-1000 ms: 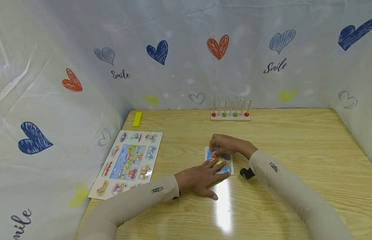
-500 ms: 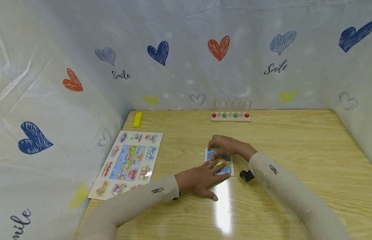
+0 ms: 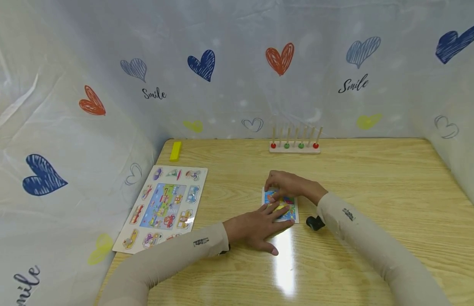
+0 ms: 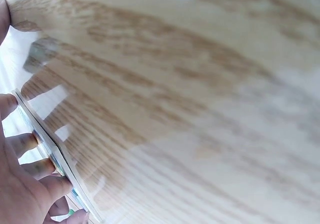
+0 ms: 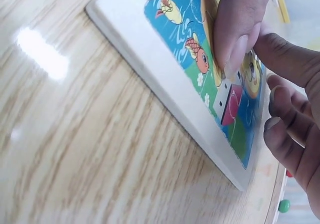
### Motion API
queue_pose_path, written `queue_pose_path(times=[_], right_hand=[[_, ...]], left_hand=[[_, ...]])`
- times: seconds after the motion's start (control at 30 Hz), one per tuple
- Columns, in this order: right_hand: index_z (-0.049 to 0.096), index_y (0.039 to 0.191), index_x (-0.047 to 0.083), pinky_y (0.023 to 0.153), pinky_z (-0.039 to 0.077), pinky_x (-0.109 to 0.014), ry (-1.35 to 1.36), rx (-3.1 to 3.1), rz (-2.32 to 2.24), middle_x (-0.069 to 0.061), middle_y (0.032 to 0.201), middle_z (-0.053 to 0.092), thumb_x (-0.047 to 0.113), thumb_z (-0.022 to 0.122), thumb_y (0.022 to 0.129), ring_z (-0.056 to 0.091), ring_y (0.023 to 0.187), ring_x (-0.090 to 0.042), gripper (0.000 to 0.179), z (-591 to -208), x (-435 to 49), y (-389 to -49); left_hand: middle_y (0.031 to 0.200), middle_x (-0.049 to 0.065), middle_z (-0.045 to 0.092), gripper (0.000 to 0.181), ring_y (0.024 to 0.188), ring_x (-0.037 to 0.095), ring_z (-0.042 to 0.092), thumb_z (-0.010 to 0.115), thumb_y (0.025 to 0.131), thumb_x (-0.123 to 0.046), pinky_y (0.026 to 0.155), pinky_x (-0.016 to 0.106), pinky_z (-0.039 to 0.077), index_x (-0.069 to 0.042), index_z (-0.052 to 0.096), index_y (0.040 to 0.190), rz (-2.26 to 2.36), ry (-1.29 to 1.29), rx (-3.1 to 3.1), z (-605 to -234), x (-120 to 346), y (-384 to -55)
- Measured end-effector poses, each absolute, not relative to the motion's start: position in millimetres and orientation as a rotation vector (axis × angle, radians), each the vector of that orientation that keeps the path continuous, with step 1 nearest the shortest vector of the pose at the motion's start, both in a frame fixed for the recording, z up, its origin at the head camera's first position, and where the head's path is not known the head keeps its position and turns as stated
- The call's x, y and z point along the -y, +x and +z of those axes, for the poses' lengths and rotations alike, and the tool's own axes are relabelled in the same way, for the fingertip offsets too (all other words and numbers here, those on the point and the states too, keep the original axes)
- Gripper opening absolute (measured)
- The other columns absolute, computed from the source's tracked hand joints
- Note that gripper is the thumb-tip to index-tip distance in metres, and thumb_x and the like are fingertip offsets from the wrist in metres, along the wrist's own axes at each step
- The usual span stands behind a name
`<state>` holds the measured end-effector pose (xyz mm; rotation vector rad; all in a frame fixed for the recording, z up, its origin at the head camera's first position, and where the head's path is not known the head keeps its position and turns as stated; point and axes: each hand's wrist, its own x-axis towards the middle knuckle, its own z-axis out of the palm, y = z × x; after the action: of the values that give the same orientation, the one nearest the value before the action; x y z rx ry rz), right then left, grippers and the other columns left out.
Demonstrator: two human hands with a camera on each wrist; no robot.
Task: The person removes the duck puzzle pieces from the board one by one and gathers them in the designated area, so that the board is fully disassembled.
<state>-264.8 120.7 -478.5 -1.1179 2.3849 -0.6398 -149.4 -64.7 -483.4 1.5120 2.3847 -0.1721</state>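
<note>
I remotely count two bare hands [image 3: 258, 229] and one small colourful puzzle [image 3: 293, 211]; from it, one large white puzzle board [image 3: 164, 206] at 9 o'clock, one yellow rectangular block [image 3: 175, 151] at 10, one pale wooden stand [image 3: 295, 150] near 12, seven pegs [image 3: 288, 135], two red beads [image 3: 316, 145], two green beads [image 3: 287, 145].

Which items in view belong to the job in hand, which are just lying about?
In the job, apparently:
- small picture puzzle
- left hand, fingers spread over it
- right hand, at its far side

Lying about, untouched:
- large puzzle board
- yellow block
- peg rack with beads
</note>
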Motion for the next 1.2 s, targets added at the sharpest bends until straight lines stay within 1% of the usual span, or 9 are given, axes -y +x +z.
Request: queue_pose_path(times=[0.13,0.2,0.33,0.47,0.63,0.8,0.93,1.0,1.2], right_hand=[[0.073,0.112,0.014,0.099,0.051,-0.043,-1.089,-2.355,-0.668,-0.002,0.114,0.058,0.026,0.081,0.085,0.057,0.108,-0.02,0.03,-478,-120,-265],[0.071,0.109,0.014,0.097,0.051,-0.042,-1.077,-2.339,-0.681,-0.002,0.112,0.057,0.026,0.081,0.085,0.057,0.106,-0.02,0.029,-478,-120,-266],[0.065,0.103,0.013,0.09,0.05,-0.035,-1.064,-2.303,-0.718,-0.002,0.106,0.057,0.026,0.082,0.084,0.054,0.096,-0.017,0.028,-479,-121,-266],[0.061,0.101,0.012,0.08,0.049,-0.03,-1.052,-2.251,-0.775,-0.002,0.098,0.059,0.022,0.081,0.085,0.053,0.087,-0.016,0.027,-478,-122,-266],[0.06,0.1,0.011,0.075,0.049,-0.029,-1.059,-2.232,-0.811,-0.001,0.092,0.06,0.019,0.08,0.086,0.054,0.082,-0.014,0.025,-477,-125,-265],[0.062,0.101,0.011,0.076,0.05,-0.031,-1.112,-2.227,-0.871,0.0,0.093,0.061,0.016,0.074,0.092,0.056,0.085,-0.015,0.016,-480,-130,-267],[0.066,0.104,0.014,0.077,0.051,-0.032,-1.12,-2.265,-0.92,0.001,0.096,0.065,0.013,0.069,0.096,0.059,0.087,-0.015,0.008,-480,-135,-269],[0.068,0.106,0.014,0.076,0.051,-0.033,-1.107,-2.291,-0.948,0.0,0.097,0.066,0.013,0.068,0.097,0.059,0.087,-0.017,0.009,-479,-138,-269],[0.068,0.11,0.013,0.073,0.049,-0.032,-1.046,-2.355,-0.987,-0.001,0.101,0.067,0.017,0.067,0.098,0.058,0.084,-0.015,0.013,-481,-149,-269]], left_hand=[[0.169,0.014,-0.003,0.091,0.155,0.041,-0.005,0.041,0.094,-0.074,0.125,0.052,0.016,-0.023,0.009,0.164,-0.169,1.495,-2.379,-483,64,-150],[0.169,0.014,-0.004,0.091,0.155,0.041,-0.005,0.04,0.094,-0.074,0.125,0.052,0.016,-0.024,0.008,0.164,-0.164,1.485,-2.373,-483,65,-150],[0.17,0.013,-0.006,0.092,0.155,0.041,-0.005,0.041,0.093,-0.074,0.125,0.051,0.016,-0.025,0.007,0.164,-0.146,1.472,-2.368,-484,65,-150],[0.169,0.013,-0.006,0.092,0.155,0.041,-0.005,0.042,0.093,-0.074,0.125,0.051,0.016,-0.025,0.007,0.163,-0.142,1.477,-2.369,-482,65,-149],[0.17,0.013,-0.004,0.092,0.155,0.041,-0.004,0.044,0.093,-0.073,0.125,0.051,0.016,-0.025,0.009,0.163,-0.133,1.477,-2.373,-481,65,-149],[0.17,0.011,-0.003,0.091,0.156,0.038,0.0,0.043,0.094,-0.073,0.125,0.051,0.016,-0.027,0.006,0.163,-0.158,1.446,-2.36,-482,64,-150],[0.17,0.011,-0.002,0.09,0.156,0.038,0.003,0.042,0.094,-0.073,0.125,0.05,0.017,-0.028,0.006,0.163,-0.181,1.448,-2.361,-482,64,-150],[0.17,0.011,0.0,0.09,0.156,0.039,0.004,0.043,0.094,-0.073,0.125,0.05,0.017,-0.027,0.008,0.163,-0.186,1.459,-2.367,-482,64,-150],[0.17,0.012,0.002,0.09,0.156,0.039,0.004,0.044,0.094,-0.073,0.125,0.05,0.017,-0.027,0.011,0.163,-0.18,1.46,-2.373,-481,63,-149]])
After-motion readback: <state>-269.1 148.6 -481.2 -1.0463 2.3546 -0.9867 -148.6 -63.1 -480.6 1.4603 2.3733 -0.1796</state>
